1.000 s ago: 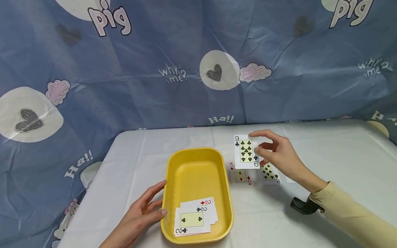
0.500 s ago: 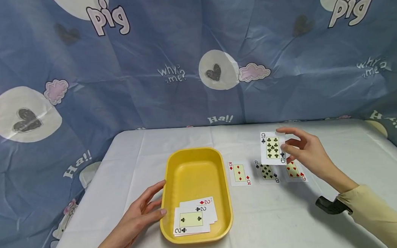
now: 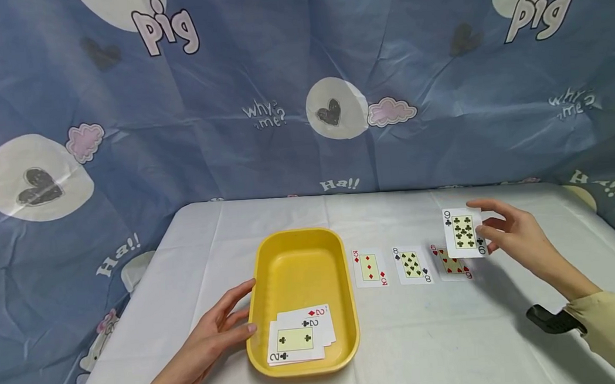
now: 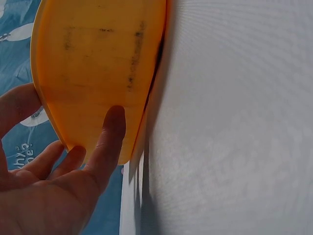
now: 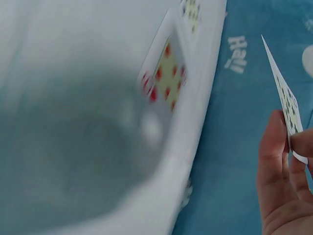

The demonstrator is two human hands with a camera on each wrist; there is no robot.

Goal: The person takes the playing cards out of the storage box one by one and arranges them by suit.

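My right hand (image 3: 519,241) pinches a nine of clubs playing card (image 3: 463,232), face up and raised above the table. From the right wrist, this card (image 5: 288,105) shows nearly edge-on between thumb and fingers. Partly behind it in the head view lies a red hearts card (image 3: 452,267), its upper right covered. My left hand (image 3: 215,332) rests with loosely spread fingers against the left side of a yellow tray (image 3: 299,275). In the left wrist view the fingers touch the tray's outer wall (image 4: 93,63). A two of clubs (image 3: 295,341) tops several cards inside the tray, overlapping a two of diamonds (image 3: 321,313).
Right of the tray, a three of diamonds (image 3: 369,267) and an eight of spades (image 3: 412,266) lie face up in a row with the hearts card. A white cloth (image 3: 427,337) covers the table. Behind it hangs a blue printed curtain (image 3: 284,158).
My right hand has carried the nine of clubs rightward, from over the three and eight to past the hearts card, uncovering the eight of spades. The left hand and tray stay in place.
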